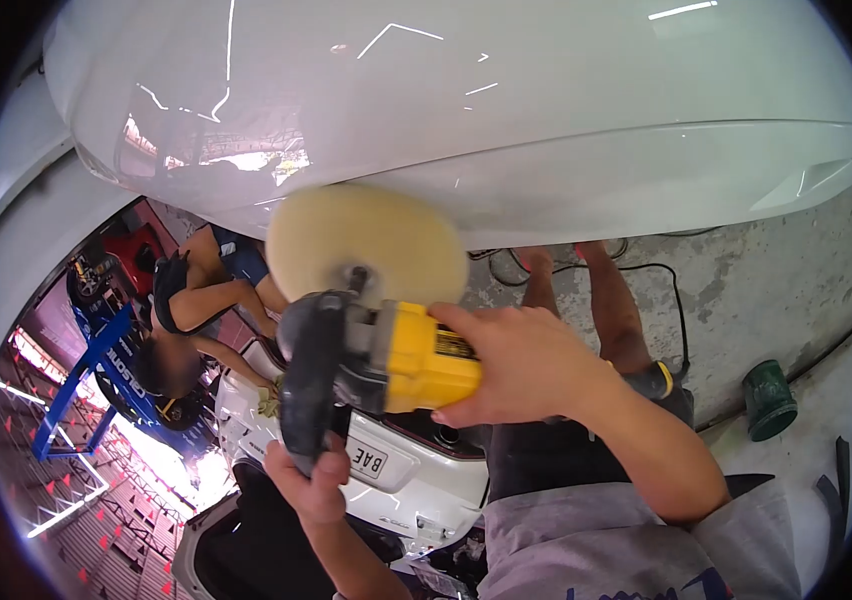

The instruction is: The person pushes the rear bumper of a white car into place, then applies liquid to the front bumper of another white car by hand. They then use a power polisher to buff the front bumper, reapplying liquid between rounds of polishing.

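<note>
A yellow and black polisher [431, 355] is in both my hands. My right hand [516, 360] grips its yellow body from the right. My left hand [314, 478] is closed round the lower end of its curved black handle [311, 385]. The large round cream pad [366, 235], slightly blurred, overlaps the lower edge of a glossy white car panel [506, 170]. Whether the whole pad face touches the panel is hidden.
Another person [211, 285] leans over a white car [436, 490] with a plate at lower left, one hand near a greenish cloth [269, 400]. Black cable [681, 310] lies on the concrete floor [736, 280]. A green bucket [770, 400] stands at right. A blue frame [81, 380] is far left.
</note>
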{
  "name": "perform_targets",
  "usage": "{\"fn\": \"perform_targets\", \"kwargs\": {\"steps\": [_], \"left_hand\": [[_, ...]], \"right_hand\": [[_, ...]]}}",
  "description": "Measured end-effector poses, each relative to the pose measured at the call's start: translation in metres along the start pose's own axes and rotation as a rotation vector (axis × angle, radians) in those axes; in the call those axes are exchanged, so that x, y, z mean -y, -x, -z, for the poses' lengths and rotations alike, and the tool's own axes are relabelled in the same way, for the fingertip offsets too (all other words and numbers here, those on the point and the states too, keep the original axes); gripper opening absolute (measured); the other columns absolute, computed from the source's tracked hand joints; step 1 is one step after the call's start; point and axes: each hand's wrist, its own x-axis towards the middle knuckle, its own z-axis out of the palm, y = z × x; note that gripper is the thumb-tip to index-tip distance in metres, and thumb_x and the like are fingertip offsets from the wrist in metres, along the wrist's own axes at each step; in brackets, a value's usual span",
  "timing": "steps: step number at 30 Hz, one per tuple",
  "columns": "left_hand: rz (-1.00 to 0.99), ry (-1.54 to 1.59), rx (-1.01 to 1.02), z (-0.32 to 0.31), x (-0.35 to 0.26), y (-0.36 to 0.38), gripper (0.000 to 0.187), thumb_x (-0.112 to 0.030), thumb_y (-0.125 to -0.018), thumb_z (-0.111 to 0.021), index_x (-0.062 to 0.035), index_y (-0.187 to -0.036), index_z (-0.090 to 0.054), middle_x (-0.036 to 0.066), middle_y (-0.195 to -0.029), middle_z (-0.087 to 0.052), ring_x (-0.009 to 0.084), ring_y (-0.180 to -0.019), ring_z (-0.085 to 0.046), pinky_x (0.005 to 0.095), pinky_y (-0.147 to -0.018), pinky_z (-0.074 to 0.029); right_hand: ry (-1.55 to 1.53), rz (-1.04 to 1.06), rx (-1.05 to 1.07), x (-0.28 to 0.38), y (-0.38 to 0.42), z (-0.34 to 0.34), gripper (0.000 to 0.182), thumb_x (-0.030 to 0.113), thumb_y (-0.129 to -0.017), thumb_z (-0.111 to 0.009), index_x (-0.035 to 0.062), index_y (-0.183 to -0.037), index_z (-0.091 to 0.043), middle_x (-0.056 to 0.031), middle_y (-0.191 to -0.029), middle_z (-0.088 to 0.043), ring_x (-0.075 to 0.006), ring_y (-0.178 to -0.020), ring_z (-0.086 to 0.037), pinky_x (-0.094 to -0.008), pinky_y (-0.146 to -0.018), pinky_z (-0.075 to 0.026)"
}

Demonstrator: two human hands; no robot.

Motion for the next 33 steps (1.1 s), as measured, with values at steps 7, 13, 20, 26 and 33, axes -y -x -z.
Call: {"fn": "perform_targets", "kwargs": {"steps": [7, 13, 20, 26, 33], "left_hand": [[-0.044, 0.072, -0.045, -0.005, -0.007, -0.004, 0.062, -0.059, -0.077, -0.070, 0.0011, -0.068, -0.056, 0.003, -0.047, -0.047, 0.0101, -0.036, -0.042, 0.0230, -0.037, -0.028], [-0.008, -0.007, 0.086, -0.043, -0.014, 0.037, 0.043, -0.044, -0.065, -0.079, -0.0031, -0.067, -0.063, 0.000, -0.052, -0.054, 0.0114, -0.047, -0.054, 0.0258, -0.046, -0.041], [-0.360, -0.075, 0.440, -0.110, -0.051, 0.048, 0.034, -0.023, -0.057, -0.085, -0.0024, -0.067, -0.060, 0.007, -0.058, -0.058, 0.0226, -0.047, -0.055, 0.0279, -0.047, -0.043], [-0.041, -0.104, 0.391, -0.118, -0.029, 0.076, 0.030, -0.021, -0.064, -0.082, -0.0008, -0.067, -0.060, 0.007, -0.055, -0.057, 0.0143, -0.045, -0.053, 0.0271, -0.046, -0.042], [-0.080, 0.021, 0.311, -0.101, -0.010, 0.067, 0.050, -0.042, -0.080, -0.071, -0.0010, -0.059, -0.054, 0.002, -0.050, -0.050, 0.0111, -0.045, -0.048, 0.0254, -0.045, -0.037]], "right_hand": [[0.005, 0.052, 0.109, 0.003, -0.015, 0.011, 0.084, 0.046, -0.062, -0.076, 0.0086, -0.132, -0.048, -0.0199, -0.097, -0.067, -0.0361, -0.090, -0.066, -0.0440, -0.081, -0.052], [0.046, 0.004, -0.037, -0.028, 0.052, 0.038, 0.082, 0.045, -0.062, -0.078, 0.0096, -0.130, -0.049, -0.0182, -0.099, -0.067, -0.0368, -0.090, -0.066, -0.0436, -0.079, -0.052], [-0.017, 0.054, -0.193, -0.076, 0.111, 0.064, 0.085, 0.046, -0.057, -0.081, 0.0093, -0.128, -0.052, -0.0166, -0.101, -0.067, -0.0366, -0.089, -0.065, -0.0430, -0.076, -0.052], [0.021, -0.026, -0.114, -0.096, 0.117, 0.055, 0.085, 0.046, -0.057, -0.081, 0.0109, -0.129, -0.052, -0.0158, -0.099, -0.068, -0.0356, -0.089, -0.066, -0.0426, -0.077, -0.052], [-0.054, 0.022, -0.077, -0.096, 0.099, 0.035, 0.083, 0.042, -0.059, -0.078, 0.0145, -0.132, -0.049, -0.0163, -0.092, -0.067, -0.0352, -0.086, -0.067, -0.0438, -0.076, -0.053]]}}
